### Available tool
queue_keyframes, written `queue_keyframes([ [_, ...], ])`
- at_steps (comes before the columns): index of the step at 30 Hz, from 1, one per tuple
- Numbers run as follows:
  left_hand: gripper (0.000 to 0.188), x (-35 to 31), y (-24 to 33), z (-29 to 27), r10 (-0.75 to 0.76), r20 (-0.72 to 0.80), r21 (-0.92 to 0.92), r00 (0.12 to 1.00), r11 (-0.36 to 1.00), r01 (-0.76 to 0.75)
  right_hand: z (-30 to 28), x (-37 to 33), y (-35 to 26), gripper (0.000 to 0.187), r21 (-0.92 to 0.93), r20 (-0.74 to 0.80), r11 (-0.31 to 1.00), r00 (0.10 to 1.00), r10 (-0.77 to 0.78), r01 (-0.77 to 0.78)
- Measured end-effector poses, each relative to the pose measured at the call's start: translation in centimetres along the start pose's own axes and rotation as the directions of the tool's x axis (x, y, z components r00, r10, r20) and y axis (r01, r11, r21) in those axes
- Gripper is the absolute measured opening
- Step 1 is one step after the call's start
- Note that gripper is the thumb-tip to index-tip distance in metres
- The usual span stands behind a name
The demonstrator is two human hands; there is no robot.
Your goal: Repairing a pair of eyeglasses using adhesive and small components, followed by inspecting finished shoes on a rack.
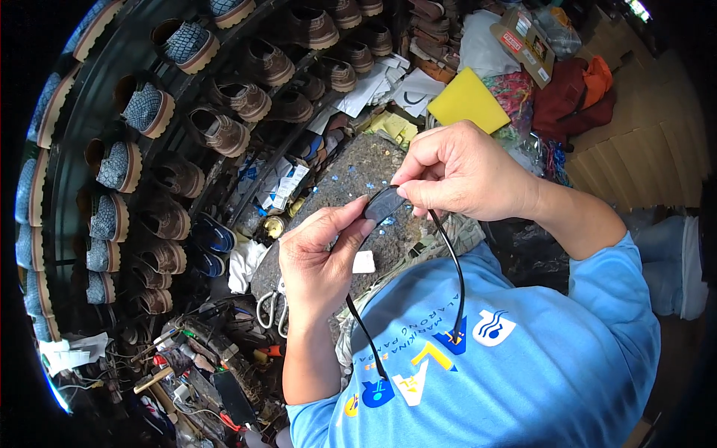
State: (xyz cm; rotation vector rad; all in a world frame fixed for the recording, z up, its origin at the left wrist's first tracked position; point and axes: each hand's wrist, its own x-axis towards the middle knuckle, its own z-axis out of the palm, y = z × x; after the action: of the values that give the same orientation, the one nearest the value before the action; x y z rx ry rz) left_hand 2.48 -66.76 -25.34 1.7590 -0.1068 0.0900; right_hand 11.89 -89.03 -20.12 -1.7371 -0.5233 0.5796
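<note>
A pair of black-framed eyeglasses (pixel 383 207) is held up in front of my chest, its two dark temples unfolded and pointing back toward my blue shirt. My left hand (pixel 320 257) pinches the frame between thumb and fingers, beside a greyish lens. On the other side, my right hand (pixel 467 168) grips the frame near its upper edge with thumb and forefinger. The rest of the frame is partly hidden behind my fingers. Below the glasses is a dark, worn work surface (pixel 347 175) with small blue flecks. Scissors (pixel 267 312) lie near my left wrist.
Racks of brown shoes (pixel 224 131) and blue-patterned shoes (pixel 146 108) rise on the left. A yellow foam sheet (pixel 469 101) and a maroon bag (pixel 560 97) lie beyond my right hand. Cluttered tools (pixel 194 373) fill the lower left; cardboard (pixel 642 160) stands at right.
</note>
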Motion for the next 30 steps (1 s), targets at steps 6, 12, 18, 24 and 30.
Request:
queue_keyframes([
  [6,0.017,0.4,1.0,0.4,0.131,-0.083,0.114,0.988,0.986,-0.121,-0.1,0.2,-0.5,0.011,-0.059,0.054,0.998,0.999,0.0,0.003],
  [12,0.013,0.2,2.7,0.4,0.274,-0.122,0.216,0.954,0.945,-0.243,-0.3,-0.2,-0.8,0.008,-0.15,0.102,0.964,0.973,-0.207,0.22],
  [18,0.018,0.3,3.2,0.0,0.348,-0.076,0.26,0.934,0.912,-0.318,0.4,-0.4,-1.2,0.009,-0.293,0.069,0.82,0.866,-0.495,0.492],
  [24,0.02,0.2,3.0,-0.1,0.376,-0.053,0.271,0.925,0.897,-0.349,0.3,-0.3,-1.4,0.013,-0.331,0.144,0.762,0.828,-0.542,0.556],
  [30,0.021,0.6,2.8,-0.1,0.452,-0.043,0.288,0.891,0.859,-0.422,0.2,0.0,-1.7,0.012,-0.313,0.172,0.768,0.828,-0.533,0.559],
])
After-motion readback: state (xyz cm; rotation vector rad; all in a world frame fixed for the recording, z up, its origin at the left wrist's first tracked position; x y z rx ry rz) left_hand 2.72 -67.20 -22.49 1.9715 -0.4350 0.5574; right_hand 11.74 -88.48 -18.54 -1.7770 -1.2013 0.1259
